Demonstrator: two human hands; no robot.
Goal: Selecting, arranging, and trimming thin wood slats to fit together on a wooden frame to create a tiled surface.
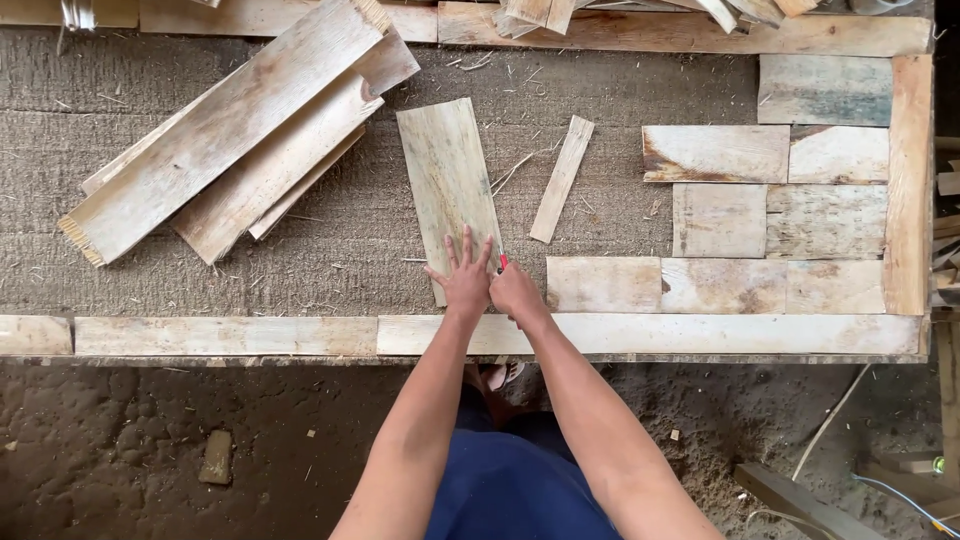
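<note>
My left hand (466, 278) spread flat, palm down on the pale board (449, 185) lying on the table (330, 260), my right hand (517, 293) closed around what looks like a red pencil (503, 261) at the board's right edge, narrow strip (562, 178) just beside

From my feed, the right hand (517, 292) closes over a small red tool (503, 261), only its tip showing, too small to identify. The left hand (466, 278) covers the near end of the board (448, 180). The top edge cuts off a pile of scraps (640, 12); the right edge crops more offcuts (946, 240). My own feet (503, 373) sit mostly hidden beneath the frame (640, 335).
</note>
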